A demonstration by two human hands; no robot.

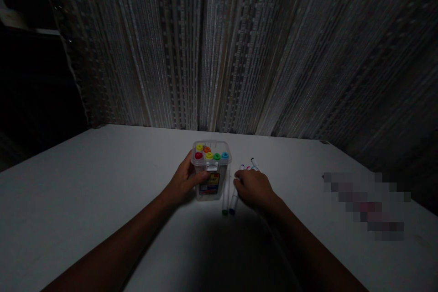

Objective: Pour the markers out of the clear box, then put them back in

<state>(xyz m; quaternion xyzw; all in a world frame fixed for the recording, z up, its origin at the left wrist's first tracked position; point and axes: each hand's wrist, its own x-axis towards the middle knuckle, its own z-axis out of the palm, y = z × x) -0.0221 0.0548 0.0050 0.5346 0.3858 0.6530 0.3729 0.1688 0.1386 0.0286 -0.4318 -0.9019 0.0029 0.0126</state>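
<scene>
Plastic box (214, 187), lower centre, is clasped by left hand (182, 180); just right, 1 blue-capped marker (234, 201), aligned up-frame, is touched by right hand (255, 186), grip unclear.

The person's left hand (185, 180) and right hand (255, 187) are bare. The left forearm (128, 232) and right forearm (306, 239) are bare too. Each one looks thin near the hand and wider farther down.

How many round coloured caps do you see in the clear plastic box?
6: back row, a yellow cap and an orange cap; front row, left to right, a red cap, a second yellow cap, a green cap, a light-blue cap. Others may be hidden in the box.
</scene>
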